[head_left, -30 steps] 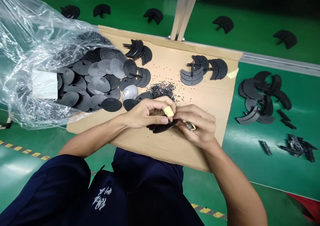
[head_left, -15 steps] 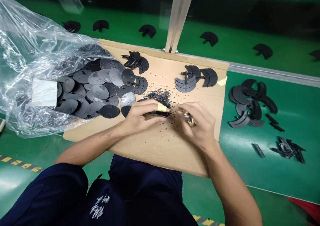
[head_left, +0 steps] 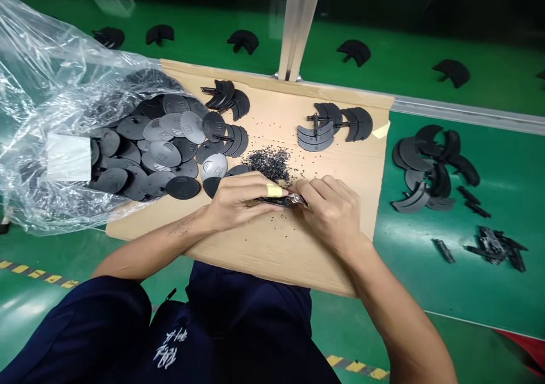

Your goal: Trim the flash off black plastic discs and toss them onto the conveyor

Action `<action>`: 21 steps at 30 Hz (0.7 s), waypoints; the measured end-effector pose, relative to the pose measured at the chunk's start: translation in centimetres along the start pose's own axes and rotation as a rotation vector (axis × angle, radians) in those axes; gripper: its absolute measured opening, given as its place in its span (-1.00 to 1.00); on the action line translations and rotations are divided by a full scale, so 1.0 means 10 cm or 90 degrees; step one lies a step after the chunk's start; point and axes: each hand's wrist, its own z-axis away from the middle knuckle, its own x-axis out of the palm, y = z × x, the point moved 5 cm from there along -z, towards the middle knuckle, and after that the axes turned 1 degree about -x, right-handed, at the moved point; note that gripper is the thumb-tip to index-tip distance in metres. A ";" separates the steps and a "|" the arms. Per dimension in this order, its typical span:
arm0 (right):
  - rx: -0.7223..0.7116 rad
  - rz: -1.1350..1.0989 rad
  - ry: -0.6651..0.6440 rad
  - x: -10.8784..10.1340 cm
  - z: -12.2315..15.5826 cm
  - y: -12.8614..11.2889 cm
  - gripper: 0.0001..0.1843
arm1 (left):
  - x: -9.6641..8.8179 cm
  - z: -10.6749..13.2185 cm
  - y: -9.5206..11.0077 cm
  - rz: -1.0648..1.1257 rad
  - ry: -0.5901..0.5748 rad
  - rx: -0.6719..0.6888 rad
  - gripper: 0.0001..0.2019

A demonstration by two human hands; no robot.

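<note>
My left hand [head_left: 238, 199], with yellow tape round one finger, pinches a narrow black plastic part [head_left: 276, 201] between thumb and fingers. My right hand [head_left: 332, 205] is closed round small metal nippers [head_left: 294, 198]; their round pivot shows and most of the handle is hidden in the palm. The nippers' tip meets the right end of the plastic part, and both hands nearly touch there. Just beyond them lies a pile of tiny black bits [head_left: 270, 163], with more scattered over the cardboard sheet [head_left: 255, 253] under my hands.
Black oval discs [head_left: 164, 152] spill from a clear plastic bag [head_left: 38, 89] at left. Curved black parts [head_left: 315, 137] lie on the cardboard's far side. More curved pieces [head_left: 411, 154] and narrow black parts [head_left: 496, 245] are on the green surface at right. A metal post [head_left: 298, 26] stands behind.
My right hand has moved left and brought the nippers onto the end of the plastic part. My left hand keeps its hold. The view has shifted slightly.
</note>
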 end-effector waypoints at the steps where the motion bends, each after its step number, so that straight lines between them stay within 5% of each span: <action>1: -0.006 0.009 -0.005 0.00 0.00 0.00 -0.77 | 0.00 0.00 0.00 -0.001 -0.002 0.003 -0.78; 8: 0.027 -0.031 -0.045 0.06 0.04 0.05 -0.73 | 0.00 0.02 -0.05 -0.040 -0.008 -0.011 -0.77; 15: 0.148 -0.185 -0.042 0.01 0.06 0.18 -0.85 | -0.11 0.03 -0.09 -0.067 0.076 -0.074 -0.65; 21: 0.092 -0.357 -0.010 -0.02 0.04 0.10 -0.81 | -0.06 0.03 -0.07 -0.048 0.033 -0.045 -0.70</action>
